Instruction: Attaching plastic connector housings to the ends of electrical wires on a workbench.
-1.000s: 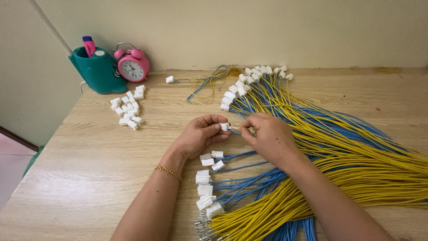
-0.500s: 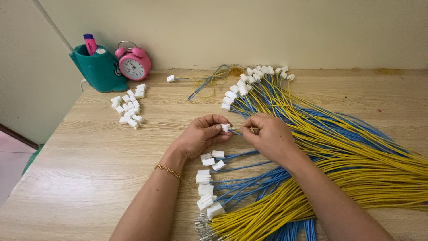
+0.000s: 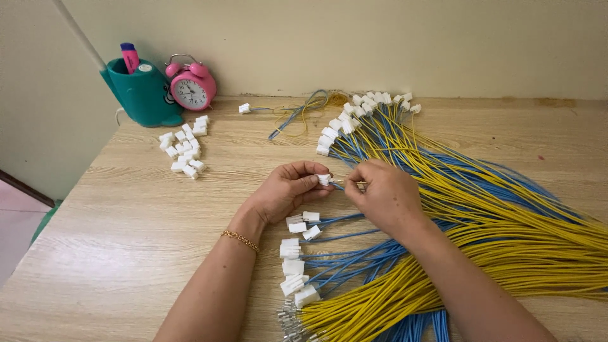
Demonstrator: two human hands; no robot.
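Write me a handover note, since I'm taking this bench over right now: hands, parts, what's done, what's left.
Left hand pinches a white connector; right hand holds a wire end at it.
Done: connector-fitted wires fanned at the far bundle and a few fitted blue wires near the left wrist.
Left: yellow wires with bare metal terminals at the near edge; loose connectors beside the teal pen holder and pink alarm clock.

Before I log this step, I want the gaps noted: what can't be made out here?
Head view:
- Wire end at the white connector: hidden by right hand and left hand.
- Yellow and blue wires: cut off by the right and bottom edges.
- Metal terminals: too small.
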